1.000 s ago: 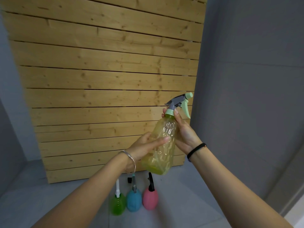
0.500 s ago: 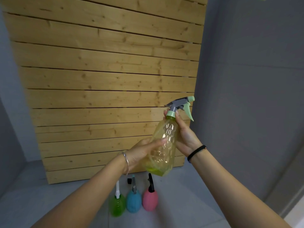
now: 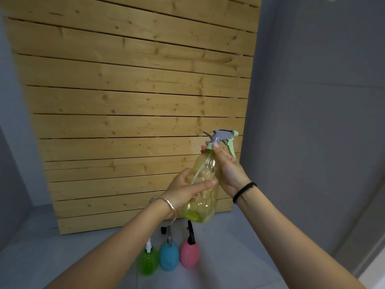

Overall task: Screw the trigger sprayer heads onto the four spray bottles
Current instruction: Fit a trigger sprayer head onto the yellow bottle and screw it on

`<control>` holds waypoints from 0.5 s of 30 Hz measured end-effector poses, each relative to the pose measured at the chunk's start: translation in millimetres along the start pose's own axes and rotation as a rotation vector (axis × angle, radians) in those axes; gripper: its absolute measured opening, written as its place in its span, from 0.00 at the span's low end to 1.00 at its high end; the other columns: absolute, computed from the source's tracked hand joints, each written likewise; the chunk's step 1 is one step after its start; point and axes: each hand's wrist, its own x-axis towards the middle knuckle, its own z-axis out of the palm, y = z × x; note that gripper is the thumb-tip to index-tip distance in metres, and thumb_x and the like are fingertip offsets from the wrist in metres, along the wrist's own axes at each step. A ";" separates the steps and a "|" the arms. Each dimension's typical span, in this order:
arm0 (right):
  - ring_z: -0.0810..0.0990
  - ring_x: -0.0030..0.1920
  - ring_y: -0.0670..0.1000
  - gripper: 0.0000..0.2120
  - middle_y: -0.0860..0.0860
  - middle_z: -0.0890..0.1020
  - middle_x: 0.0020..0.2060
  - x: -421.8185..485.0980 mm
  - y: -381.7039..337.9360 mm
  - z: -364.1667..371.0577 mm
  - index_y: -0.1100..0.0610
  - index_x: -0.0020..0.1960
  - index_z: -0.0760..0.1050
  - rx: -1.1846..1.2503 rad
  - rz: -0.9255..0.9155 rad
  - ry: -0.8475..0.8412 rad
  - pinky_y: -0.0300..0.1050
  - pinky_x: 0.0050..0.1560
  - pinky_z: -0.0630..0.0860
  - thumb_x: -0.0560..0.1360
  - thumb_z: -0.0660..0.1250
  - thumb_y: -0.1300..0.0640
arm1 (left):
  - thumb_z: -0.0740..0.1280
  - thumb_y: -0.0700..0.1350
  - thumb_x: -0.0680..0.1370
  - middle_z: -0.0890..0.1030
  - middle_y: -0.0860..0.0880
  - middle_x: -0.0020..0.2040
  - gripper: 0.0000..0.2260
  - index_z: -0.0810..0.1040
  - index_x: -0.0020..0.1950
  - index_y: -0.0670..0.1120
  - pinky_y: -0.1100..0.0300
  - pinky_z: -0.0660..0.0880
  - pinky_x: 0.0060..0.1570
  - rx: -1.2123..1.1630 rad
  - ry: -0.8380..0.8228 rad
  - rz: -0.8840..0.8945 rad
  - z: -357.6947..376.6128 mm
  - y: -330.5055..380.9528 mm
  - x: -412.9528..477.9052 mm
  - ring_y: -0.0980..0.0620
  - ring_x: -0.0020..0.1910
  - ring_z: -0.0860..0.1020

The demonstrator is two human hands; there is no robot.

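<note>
I hold a clear yellow spray bottle (image 3: pixel 205 190) up in the air, tilted slightly. My left hand (image 3: pixel 185 189) wraps its body. My right hand (image 3: pixel 228 170) grips the neck, with fingertips on the pale green collar of the grey and green trigger sprayer head (image 3: pixel 224 138), which sits on the bottle. On the floor below stand a green bottle (image 3: pixel 147 260), a blue bottle (image 3: pixel 169 256) and a pink bottle (image 3: pixel 189 254), each with a sprayer head on top.
A slatted wooden panel (image 3: pixel 133 101) leans against the grey wall straight ahead. A grey wall (image 3: pixel 312 101) runs along the right. The floor (image 3: pixel 41 247) is grey. A small black object (image 3: pixel 163 230) lies behind the blue bottle.
The sprayer head has turned on the neck, its nozzle swinging round to point right. My right hand's fingers have shifted on the collar. The bottle has dropped a little lower.
</note>
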 end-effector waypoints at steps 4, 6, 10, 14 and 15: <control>0.80 0.52 0.49 0.10 0.51 0.83 0.51 1.4 -5.7 -1.6 0.54 0.51 0.79 -0.057 -0.020 -0.030 0.45 0.53 0.79 0.77 0.62 0.51 | 0.76 0.65 0.58 0.83 0.54 0.47 0.30 0.75 0.55 0.55 0.61 0.79 0.43 0.064 -0.130 -0.020 -1.9 5.0 2.5 0.58 0.42 0.83; 0.81 0.54 0.47 0.14 0.50 0.83 0.52 0.5 -9.0 -3.2 0.56 0.58 0.76 -0.001 0.034 -0.106 0.41 0.49 0.80 0.78 0.60 0.50 | 0.75 0.66 0.58 0.83 0.52 0.50 0.32 0.78 0.57 0.52 0.55 0.77 0.52 -0.094 -0.360 -0.114 -9.3 5.8 1.8 0.54 0.48 0.82; 0.82 0.52 0.47 0.17 0.51 0.84 0.52 -3.3 -8.9 -3.9 0.59 0.62 0.75 0.011 0.129 -0.183 0.40 0.47 0.80 0.78 0.59 0.51 | 0.76 0.61 0.62 0.83 0.48 0.51 0.24 0.82 0.53 0.50 0.55 0.78 0.54 -0.206 -0.536 -0.143 -10.7 -3.0 0.2 0.50 0.51 0.81; 0.82 0.49 0.46 0.12 0.49 0.84 0.47 0.0 -10.0 -7.9 0.58 0.56 0.77 -0.112 0.090 -0.164 0.39 0.47 0.80 0.78 0.61 0.53 | 0.77 0.63 0.59 0.83 0.49 0.45 0.27 0.80 0.51 0.48 0.56 0.77 0.48 -0.091 -0.383 -0.098 -8.0 -9.4 3.2 0.51 0.45 0.81; 0.82 0.48 0.46 0.12 0.49 0.85 0.46 1.5 -9.4 -9.0 0.58 0.54 0.78 -0.123 0.081 -0.152 0.40 0.47 0.80 0.77 0.62 0.54 | 0.76 0.62 0.59 0.83 0.50 0.44 0.27 0.79 0.51 0.48 0.56 0.77 0.47 -0.065 -0.337 -0.083 -9.1 -10.5 4.6 0.52 0.44 0.81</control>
